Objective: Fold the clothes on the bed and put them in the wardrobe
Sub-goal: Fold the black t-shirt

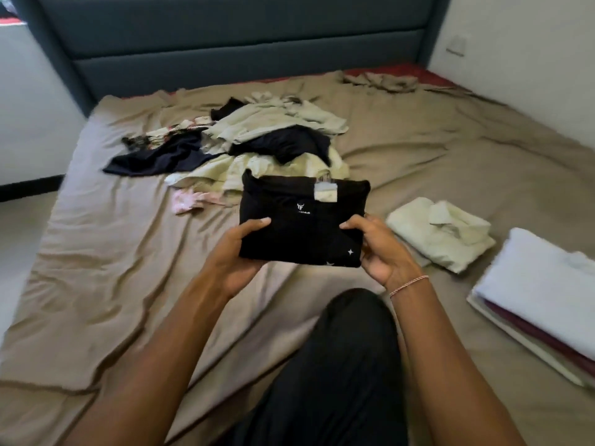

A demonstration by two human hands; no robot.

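Both hands gripped a folded black garment [302, 223] above the bed [96, 284]: the left hand [240, 252] held its near left corner, thumb on top, and the right hand [380, 249] pinched its near right edge. Just beyond its far edge lay the unfolded pile [257, 140]. To the right sat a folded pale shirt [441, 233] and, near the bed's right edge, a folded stack [544, 297]. Bare sheet spread to the left.
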